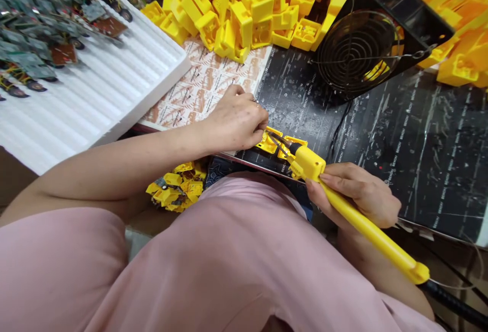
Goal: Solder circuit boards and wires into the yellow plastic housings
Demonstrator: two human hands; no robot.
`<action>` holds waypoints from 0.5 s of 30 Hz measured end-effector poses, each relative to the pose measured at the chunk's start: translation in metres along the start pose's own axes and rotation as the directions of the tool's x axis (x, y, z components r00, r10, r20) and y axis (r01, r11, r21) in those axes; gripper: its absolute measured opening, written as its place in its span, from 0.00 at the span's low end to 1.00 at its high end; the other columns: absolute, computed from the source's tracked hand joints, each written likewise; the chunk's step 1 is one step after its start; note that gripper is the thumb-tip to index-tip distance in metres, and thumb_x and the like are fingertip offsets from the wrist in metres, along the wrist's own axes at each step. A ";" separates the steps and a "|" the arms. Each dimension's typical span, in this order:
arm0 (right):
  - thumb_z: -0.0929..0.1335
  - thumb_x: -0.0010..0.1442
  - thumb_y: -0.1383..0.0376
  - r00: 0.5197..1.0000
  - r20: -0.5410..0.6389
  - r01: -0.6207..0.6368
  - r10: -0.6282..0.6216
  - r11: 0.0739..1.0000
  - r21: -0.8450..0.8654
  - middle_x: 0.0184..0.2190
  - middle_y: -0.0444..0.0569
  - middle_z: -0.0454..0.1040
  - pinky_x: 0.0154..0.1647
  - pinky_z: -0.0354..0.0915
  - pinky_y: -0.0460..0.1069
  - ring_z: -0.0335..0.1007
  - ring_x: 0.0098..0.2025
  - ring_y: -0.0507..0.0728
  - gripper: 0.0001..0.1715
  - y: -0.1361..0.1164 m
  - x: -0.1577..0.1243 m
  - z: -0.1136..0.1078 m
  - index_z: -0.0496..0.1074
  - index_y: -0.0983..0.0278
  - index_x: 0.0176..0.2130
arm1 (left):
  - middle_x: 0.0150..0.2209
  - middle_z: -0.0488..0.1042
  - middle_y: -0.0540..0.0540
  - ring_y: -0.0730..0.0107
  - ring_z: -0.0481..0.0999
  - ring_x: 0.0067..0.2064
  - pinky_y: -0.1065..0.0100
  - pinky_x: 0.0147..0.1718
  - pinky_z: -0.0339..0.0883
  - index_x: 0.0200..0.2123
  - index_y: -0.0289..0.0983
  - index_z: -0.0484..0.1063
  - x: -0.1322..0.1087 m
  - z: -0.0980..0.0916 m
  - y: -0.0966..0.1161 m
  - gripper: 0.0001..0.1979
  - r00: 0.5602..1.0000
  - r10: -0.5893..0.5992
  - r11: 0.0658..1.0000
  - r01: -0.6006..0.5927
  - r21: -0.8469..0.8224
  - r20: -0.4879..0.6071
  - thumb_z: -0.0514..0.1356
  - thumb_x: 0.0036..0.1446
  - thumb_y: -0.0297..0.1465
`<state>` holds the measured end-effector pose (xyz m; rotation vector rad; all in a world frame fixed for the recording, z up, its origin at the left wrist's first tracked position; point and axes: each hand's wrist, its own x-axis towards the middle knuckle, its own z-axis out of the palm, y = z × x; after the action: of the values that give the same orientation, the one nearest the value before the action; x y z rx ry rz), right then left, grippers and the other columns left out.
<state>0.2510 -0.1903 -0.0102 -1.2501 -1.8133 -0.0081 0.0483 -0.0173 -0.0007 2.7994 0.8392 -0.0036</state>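
My right hand (356,194) is wrapped round the handle of a yellow soldering gun (366,225), which slants up and left. Its metal tip reaches down to a small yellow plastic housing (269,141) at the table's front edge. Close over the left side of that housing is my left hand (242,118), its fingers pinched together; whatever they hold is hidden by the hand. A second yellow housing part (295,144) lies just right of the first, partly covered by the gun's nose.
A black fan (354,52) with a wire guard stands behind my right hand. Yellow housings (244,11) are heaped at the back. Left is a white foam tray (125,67) bearing wired circuit boards (41,22). More yellow housings (179,189) with wires lie below the table edge.
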 end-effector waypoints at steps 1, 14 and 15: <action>0.78 0.55 0.69 0.999 0.012 0.030 -0.031 0.999 0.012 0.27 0.41 0.79 0.20 0.68 0.44 0.77 0.25 0.52 0.15 0.001 0.001 0.000 0.71 0.59 0.35 | 0.24 0.74 0.48 0.60 0.75 0.39 0.49 0.53 0.61 0.29 0.39 0.78 0.001 -0.001 0.001 0.12 1.000 0.009 1.000 -0.010 0.024 0.005 0.54 0.54 0.33; 0.75 0.60 0.67 0.995 0.067 -0.069 0.080 0.986 -0.149 0.28 0.39 0.79 0.21 0.68 0.44 0.76 0.24 0.51 0.09 0.004 -0.003 -0.017 0.72 0.58 0.37 | 0.30 0.81 0.40 0.54 0.78 0.40 0.54 0.46 0.62 0.30 0.35 0.79 0.010 -0.018 0.015 0.09 0.985 0.026 0.979 -0.059 0.195 0.169 0.58 0.55 0.29; 0.74 0.61 0.65 0.996 0.069 -0.046 0.055 0.990 -0.132 0.27 0.39 0.79 0.20 0.68 0.44 0.76 0.23 0.51 0.07 0.007 -0.006 -0.017 0.73 0.57 0.39 | 0.31 0.82 0.39 0.54 0.79 0.41 0.54 0.45 0.62 0.31 0.35 0.80 0.010 -0.021 0.017 0.09 0.982 0.027 0.981 -0.062 0.182 0.188 0.58 0.56 0.29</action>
<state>0.2674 -0.1991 -0.0075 -1.4039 -1.8679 -0.0538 0.0642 -0.0211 0.0226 2.9324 0.7667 -0.3480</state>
